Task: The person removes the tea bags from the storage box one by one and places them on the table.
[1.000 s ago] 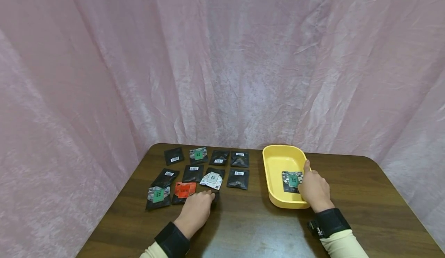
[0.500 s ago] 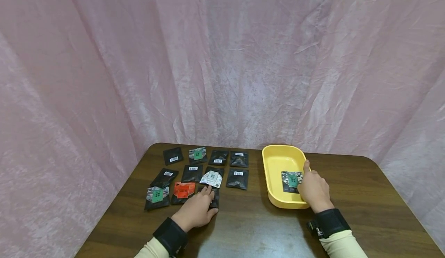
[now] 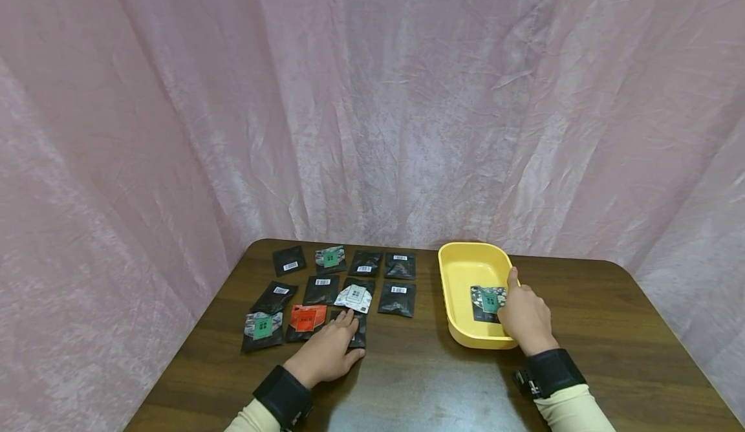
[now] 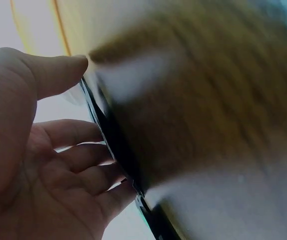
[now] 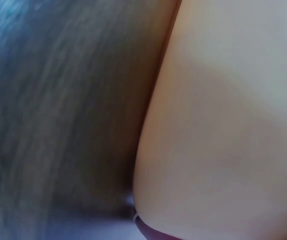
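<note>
My left hand (image 3: 326, 354) rests on a black sachet (image 3: 359, 332) at the near right of a group of sachets, its fingers extended over it. The left wrist view shows the thumb (image 4: 58, 72) at one end of the thin packet (image 4: 116, 147) and the fingertips along its edge. On the right, my right hand (image 3: 526, 319) holds the near right rim of a yellow plastic basin (image 3: 460, 335), index finger lying along the rim. Inside the basin lies one sachet with a green label (image 3: 487, 302). Blurred skin fills much of the right wrist view.
Several sachets lie in loose rows on the wooden table (image 3: 401, 380), among them an orange-fronted one (image 3: 306, 321), a white-fronted one (image 3: 355, 296) and a green-labelled one (image 3: 262, 330). Others are black with barcodes. A pink curtain (image 3: 372, 108) hangs behind the table.
The left fingers, bunched at the black sachet a second ago, have spread over it, with the thumb out to the right. The white-fronted sachet shifted slightly away. The right hand stayed at the basin.
</note>
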A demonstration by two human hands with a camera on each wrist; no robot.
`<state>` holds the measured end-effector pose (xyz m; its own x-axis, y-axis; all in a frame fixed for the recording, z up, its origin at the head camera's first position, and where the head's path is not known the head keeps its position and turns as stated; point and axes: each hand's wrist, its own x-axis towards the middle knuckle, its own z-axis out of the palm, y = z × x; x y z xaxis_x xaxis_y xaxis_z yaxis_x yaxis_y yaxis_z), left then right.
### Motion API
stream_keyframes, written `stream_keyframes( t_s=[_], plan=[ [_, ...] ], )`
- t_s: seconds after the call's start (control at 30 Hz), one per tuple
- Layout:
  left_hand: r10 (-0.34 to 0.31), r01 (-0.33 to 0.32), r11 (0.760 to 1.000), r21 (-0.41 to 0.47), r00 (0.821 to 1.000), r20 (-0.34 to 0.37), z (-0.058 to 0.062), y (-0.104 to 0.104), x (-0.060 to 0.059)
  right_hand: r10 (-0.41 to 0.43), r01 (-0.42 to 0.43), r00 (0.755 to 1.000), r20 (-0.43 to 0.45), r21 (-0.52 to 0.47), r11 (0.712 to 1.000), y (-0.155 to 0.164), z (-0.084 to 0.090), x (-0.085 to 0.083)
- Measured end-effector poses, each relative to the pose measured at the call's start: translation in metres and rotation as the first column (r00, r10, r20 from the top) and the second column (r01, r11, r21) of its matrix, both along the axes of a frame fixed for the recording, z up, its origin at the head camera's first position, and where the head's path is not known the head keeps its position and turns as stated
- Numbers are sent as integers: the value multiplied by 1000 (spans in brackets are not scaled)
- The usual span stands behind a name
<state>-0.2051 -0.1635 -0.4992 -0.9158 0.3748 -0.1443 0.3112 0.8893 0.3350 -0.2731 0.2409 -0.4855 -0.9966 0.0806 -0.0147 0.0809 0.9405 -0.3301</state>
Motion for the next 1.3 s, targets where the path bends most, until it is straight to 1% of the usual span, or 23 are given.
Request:
stream_keyframes(
  t_s=[0.23, 0.37, 0.47, 0.6, 0.63, 0.7, 0.83, 0.87, 0.9, 1.0, 1.13, 1.23, 1.3],
  plan=[
    [4, -4, 1000, 4, 1000, 0, 1, 0, 0, 5, -5, 1000, 5, 7, 1000, -1, 1, 1],
    [1, -1, 1000, 22, 1000, -8, 4, -3, 1, 8, -8, 1000, 2, 5, 1000, -1, 1, 1],
    [-11, 12, 999, 52, 999, -31, 5, -8, 1, 9, -9, 1000, 4, 3, 1000, -1, 1, 2],
    [-33, 41, 992, 118, 997, -69, 8, -14, 1, 11, -11, 1000, 9, 2, 1000, -1, 2, 2],
    [-42, 53, 991, 120, 995, -92, 9, -16, 2, 12, -12, 1000, 7, 4, 1000, -1, 1, 2],
    [-42, 56, 988, 145, 994, -98, 12, -17, 2, 14, -14, 1000, 1, 5, 1000, -1, 2, 2],
    [-40, 58, 989, 139, 991, -129, 18, -13, 3, 15, -15, 1000, -11, 11, 1000, 0, 1, 1],
    [-38, 56, 988, 146, 991, -126, 20, -10, 3, 14, -14, 1000, -11, 11, 1000, 1, 1, 1],
    [-40, 59, 989, 136, 990, -138, 22, -8, 3, 14, -14, 1000, -9, 10, 1000, 1, 1, 1],
    [-59, 78, 991, 105, 984, -170, 31, 2, 4, 13, -13, 1000, -4, 1, 1000, 1, 0, 1],
    [-92, 112, 990, 87, 974, -208, 44, 14, 6, 11, -11, 1000, -8, -8, 1000, 1, 0, 1],
    [-108, 135, 987, 87, 958, -264, 57, 23, 6, 11, -12, 1000, -13, -8, 1000, 0, 0, 1],
    [-112, 148, 984, 95, 945, -308, 65, 28, 7, 13, -13, 1000, -11, -8, 1000, 0, 0, 1]
  ],
)
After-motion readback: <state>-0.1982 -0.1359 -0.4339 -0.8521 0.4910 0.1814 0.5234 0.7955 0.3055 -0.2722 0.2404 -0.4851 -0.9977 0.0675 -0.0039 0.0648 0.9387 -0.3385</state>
